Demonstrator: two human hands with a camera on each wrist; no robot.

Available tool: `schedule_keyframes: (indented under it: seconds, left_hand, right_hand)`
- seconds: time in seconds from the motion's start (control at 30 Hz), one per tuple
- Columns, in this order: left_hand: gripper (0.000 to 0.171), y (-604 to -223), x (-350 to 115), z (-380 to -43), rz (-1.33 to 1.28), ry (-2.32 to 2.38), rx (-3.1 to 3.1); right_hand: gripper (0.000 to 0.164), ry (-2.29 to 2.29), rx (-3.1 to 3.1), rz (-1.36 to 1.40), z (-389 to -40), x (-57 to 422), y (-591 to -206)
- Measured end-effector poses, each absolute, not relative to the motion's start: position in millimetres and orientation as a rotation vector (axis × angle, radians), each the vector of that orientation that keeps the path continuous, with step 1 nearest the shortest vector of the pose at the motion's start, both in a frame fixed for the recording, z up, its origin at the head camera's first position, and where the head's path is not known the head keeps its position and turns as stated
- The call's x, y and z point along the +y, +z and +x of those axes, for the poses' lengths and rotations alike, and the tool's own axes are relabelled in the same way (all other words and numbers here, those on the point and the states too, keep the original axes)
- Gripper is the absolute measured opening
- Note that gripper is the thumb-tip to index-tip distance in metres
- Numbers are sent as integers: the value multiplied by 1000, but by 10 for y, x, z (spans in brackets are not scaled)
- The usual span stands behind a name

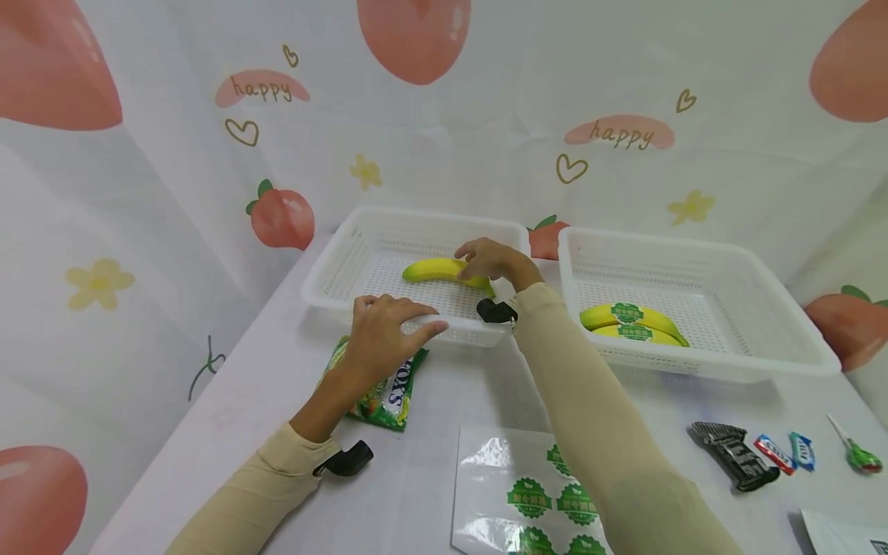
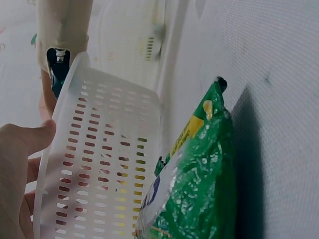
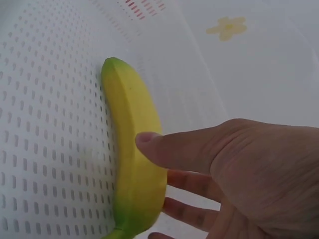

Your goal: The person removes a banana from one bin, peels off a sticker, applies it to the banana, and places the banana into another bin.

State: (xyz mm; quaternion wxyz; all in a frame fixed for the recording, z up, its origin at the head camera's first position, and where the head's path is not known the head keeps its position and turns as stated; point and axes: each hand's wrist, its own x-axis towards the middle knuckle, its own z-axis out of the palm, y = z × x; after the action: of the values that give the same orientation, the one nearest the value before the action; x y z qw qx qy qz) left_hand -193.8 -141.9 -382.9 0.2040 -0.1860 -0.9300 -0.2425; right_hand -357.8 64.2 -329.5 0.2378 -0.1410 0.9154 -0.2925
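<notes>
A yellow banana with green ends (image 1: 435, 269) lies in the left white basket (image 1: 409, 312). My right hand (image 1: 496, 258) reaches over its right part. In the right wrist view the thumb overlaps the banana (image 3: 130, 109), with the other fingertips right at its far side. My left hand (image 1: 381, 327) is at that basket's front rim, fingers loosely spread. Its thumb overlaps the basket's rim (image 2: 65, 104) in the left wrist view, and the other fingers show beyond. Below this hand lies a green candy bag (image 1: 391, 397), partly hidden by the hand and wrist.
A second white basket (image 1: 701, 354) at the right holds bananas with green stickers (image 1: 641, 320). In front lies a sheet of round green stickers (image 1: 529, 497). At the right are a black wrapper (image 1: 737, 455), small wrapped candies (image 1: 775, 453) and a lollipop (image 1: 862, 459).
</notes>
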Motion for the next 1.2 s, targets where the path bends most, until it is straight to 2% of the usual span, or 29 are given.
schedule_keyframes:
  seconds: [0.27, 0.7, 1.2]
  left_hand:
    - [38, -3834, -1392, -1931, -542, -682, -2579]
    - [41, -3843, -1371, -1932, -539, -670, -2579]
    - [38, -3869, -1429, -1954, -542, -670, -2549]
  right_hand:
    - [65, -809, 2390, -283, -3529, 677, -3277]
    - [61, -821, 2363, -251, -3474, 695, -3271]
    - [58, -1002, 2388, -486, -3432, 774, -2971]
